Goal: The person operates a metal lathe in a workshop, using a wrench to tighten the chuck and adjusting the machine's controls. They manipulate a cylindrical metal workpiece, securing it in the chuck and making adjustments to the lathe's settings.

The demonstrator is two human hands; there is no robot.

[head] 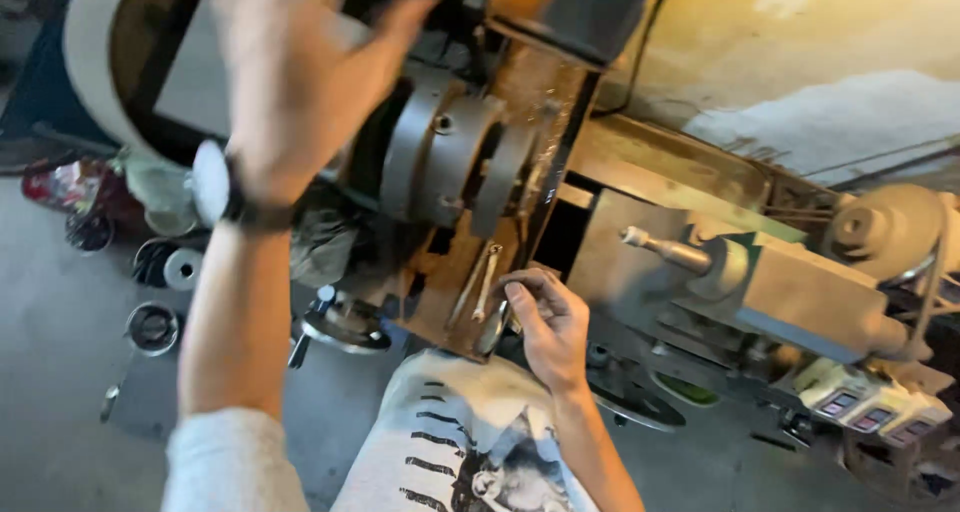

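Right hand (545, 322) on rusty steel lathe (470, 162)

Counts at the lathe

Two hands: left hand (295, 82) raised near the one grey chuck (450, 157), right hand (545, 322) low by two spanners (480, 287) on the rusty bed. One wristwatch (212, 184), one handwheel (345, 327), one tailstock (770, 282), and one pulley (880, 227) near the right edge.

A grey concrete floor (60, 372) lies under the lathe (600, 222), littered with round metal parts (152, 327) to its left, while warm yellow light falls on the floor (800, 62) beyond it.
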